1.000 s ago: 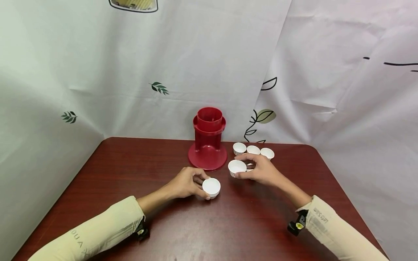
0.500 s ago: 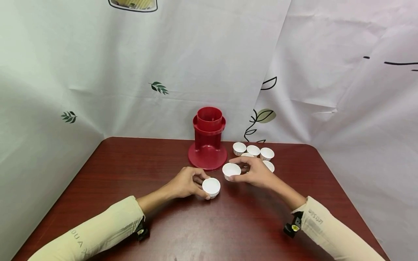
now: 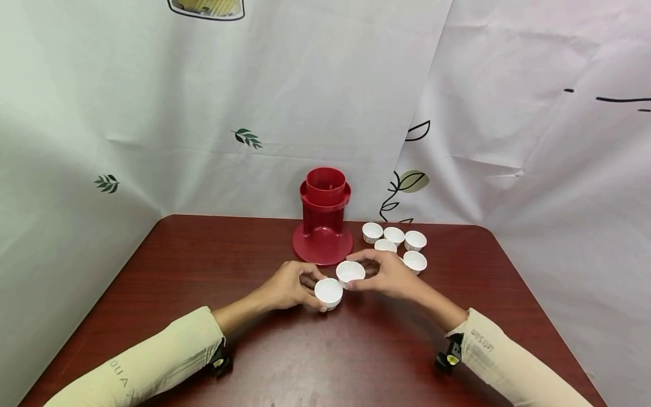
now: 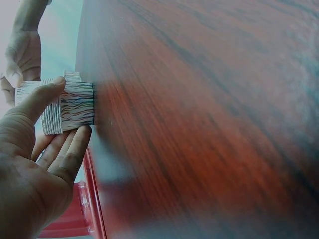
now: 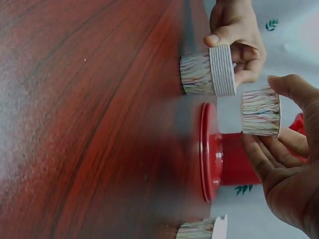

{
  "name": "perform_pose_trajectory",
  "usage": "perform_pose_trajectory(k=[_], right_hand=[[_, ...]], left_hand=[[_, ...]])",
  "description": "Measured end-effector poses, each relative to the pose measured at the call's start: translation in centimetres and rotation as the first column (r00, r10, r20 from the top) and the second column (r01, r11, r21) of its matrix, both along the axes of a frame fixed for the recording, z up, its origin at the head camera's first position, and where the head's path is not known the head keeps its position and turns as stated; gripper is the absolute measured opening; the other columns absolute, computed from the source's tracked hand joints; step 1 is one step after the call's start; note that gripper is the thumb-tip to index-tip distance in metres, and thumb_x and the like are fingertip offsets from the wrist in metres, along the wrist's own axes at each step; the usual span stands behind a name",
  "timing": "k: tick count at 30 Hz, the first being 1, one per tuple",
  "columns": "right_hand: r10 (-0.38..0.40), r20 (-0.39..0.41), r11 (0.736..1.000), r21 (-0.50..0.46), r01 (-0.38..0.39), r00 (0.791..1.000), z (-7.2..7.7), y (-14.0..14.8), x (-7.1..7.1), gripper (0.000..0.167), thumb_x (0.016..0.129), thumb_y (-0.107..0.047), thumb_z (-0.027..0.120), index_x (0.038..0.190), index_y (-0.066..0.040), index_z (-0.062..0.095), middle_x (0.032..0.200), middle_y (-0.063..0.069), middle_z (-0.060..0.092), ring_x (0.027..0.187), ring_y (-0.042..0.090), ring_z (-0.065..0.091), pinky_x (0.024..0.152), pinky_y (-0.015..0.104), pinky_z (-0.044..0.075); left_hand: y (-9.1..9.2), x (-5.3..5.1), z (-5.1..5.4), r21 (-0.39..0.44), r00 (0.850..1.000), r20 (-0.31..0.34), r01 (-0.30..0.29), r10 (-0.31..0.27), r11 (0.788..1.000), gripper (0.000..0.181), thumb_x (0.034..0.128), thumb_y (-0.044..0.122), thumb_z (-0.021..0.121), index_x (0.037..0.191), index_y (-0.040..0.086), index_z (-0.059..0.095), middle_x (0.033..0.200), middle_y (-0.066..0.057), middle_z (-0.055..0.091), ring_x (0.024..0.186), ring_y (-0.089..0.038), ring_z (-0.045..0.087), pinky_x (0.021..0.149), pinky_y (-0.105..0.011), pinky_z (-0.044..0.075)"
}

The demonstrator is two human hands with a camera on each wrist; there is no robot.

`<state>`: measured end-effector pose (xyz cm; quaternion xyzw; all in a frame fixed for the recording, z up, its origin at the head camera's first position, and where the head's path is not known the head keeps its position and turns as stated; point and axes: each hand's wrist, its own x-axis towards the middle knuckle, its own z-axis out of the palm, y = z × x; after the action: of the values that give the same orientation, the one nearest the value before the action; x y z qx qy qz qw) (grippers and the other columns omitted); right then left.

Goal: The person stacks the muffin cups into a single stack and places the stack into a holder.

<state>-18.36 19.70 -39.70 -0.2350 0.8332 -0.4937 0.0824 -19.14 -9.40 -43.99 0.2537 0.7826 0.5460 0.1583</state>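
Note:
My left hand (image 3: 291,286) grips a nested stack of white paper cups (image 3: 328,292) standing on the table. The stack's several rims and streaked coloured sides show in the left wrist view (image 4: 77,105). Between thumb and fingers, my right hand (image 3: 389,275) holds a single cup (image 3: 351,272), raised off the table just behind and right of the stack. In the right wrist view that cup (image 5: 261,111) hangs close to the stack's rims (image 5: 223,70); the right hand (image 5: 294,149) pinches it by its sides.
A red stand (image 3: 325,220) with a round base and an open cylinder on top is behind the hands. Several white cups (image 3: 394,236) stand at the back right of the dark red table (image 3: 213,249). A white patterned cloth (image 3: 305,85) hangs behind.
My right hand has carried its cup left and slightly nearer, from beside the back-right cups to the stack. My left hand has stayed in place on the stack.

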Motion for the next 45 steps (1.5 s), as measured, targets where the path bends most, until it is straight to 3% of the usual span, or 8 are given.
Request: perform_pose_trajectory(k=[9, 21, 30, 38, 45], right_hand=[[0.011, 0.001, 1.000, 0.000, -0.011, 1.000, -0.1, -1.3, 0.3, 0.056, 0.086, -0.020, 0.099, 0.136, -0.006, 0.078, 0.122, 0.010, 0.084, 0.102, 0.014, 0.081, 0.094, 0.022, 0.067], [0.072, 0.013, 0.997, -0.039, -0.071, 0.997, -0.5, -2.8, 0.7, 0.051, 0.092, -0.018, 0.095, 0.138, -0.004, 0.077, 0.126, 0.011, 0.084, 0.106, 0.011, 0.081, 0.095, 0.025, 0.068], [0.079, 0.017, 0.997, 0.008, -0.079, 0.997, -0.8, -3.2, 1.0, 0.051, 0.094, -0.022, 0.094, 0.139, -0.008, 0.077, 0.128, 0.008, 0.084, 0.109, 0.014, 0.081, 0.102, 0.046, 0.069], [0.097, 0.010, 0.995, 0.026, -0.097, 0.995, -1.6, -3.3, 1.2, 0.052, 0.093, -0.021, 0.095, 0.140, -0.008, 0.076, 0.128, 0.010, 0.083, 0.112, 0.017, 0.082, 0.098, 0.027, 0.068], [0.108, 0.055, 0.994, 0.010, -0.109, 0.993, -1.9, -3.2, 1.2, 0.053, 0.094, -0.019, 0.094, 0.142, -0.007, 0.076, 0.132, 0.011, 0.082, 0.113, 0.020, 0.084, 0.098, 0.028, 0.069]], left_hand=[[-0.1, 0.1, 0.0, 0.019, 0.999, 0.037, 0.005, -0.006, 1.000, 0.047, 0.0727, 0.000, 0.104, 0.113, -0.002, 0.080, 0.109, -0.013, 0.086, 0.099, -0.020, 0.085, 0.087, -0.031, 0.072], [-0.1, -0.1, -0.1, 0.027, 0.997, 0.074, 0.001, -0.003, 1.000, 0.043, 0.0746, -0.002, 0.102, 0.109, -0.003, 0.076, 0.109, -0.014, 0.084, 0.100, -0.025, 0.085, 0.087, -0.032, 0.072], [0.0, 0.0, 0.1, 0.019, 0.997, 0.072, 0.003, -0.005, 1.000, 0.040, 0.0755, -0.001, 0.102, 0.107, 0.000, 0.076, 0.106, -0.012, 0.086, 0.097, -0.021, 0.086, 0.087, -0.033, 0.072], [-0.1, -0.1, -0.1, 0.032, 0.997, 0.076, 0.009, -0.011, 0.999, 0.042, 0.0755, -0.003, 0.101, 0.110, -0.004, 0.077, 0.107, -0.013, 0.085, 0.098, -0.021, 0.085, 0.087, -0.033, 0.072], [-0.1, -0.1, 0.0, 0.024, 0.997, 0.079, 0.000, -0.002, 1.000, 0.045, 0.0751, -0.003, 0.101, 0.114, -0.002, 0.078, 0.108, -0.012, 0.085, 0.098, -0.019, 0.084, 0.088, -0.032, 0.072]])
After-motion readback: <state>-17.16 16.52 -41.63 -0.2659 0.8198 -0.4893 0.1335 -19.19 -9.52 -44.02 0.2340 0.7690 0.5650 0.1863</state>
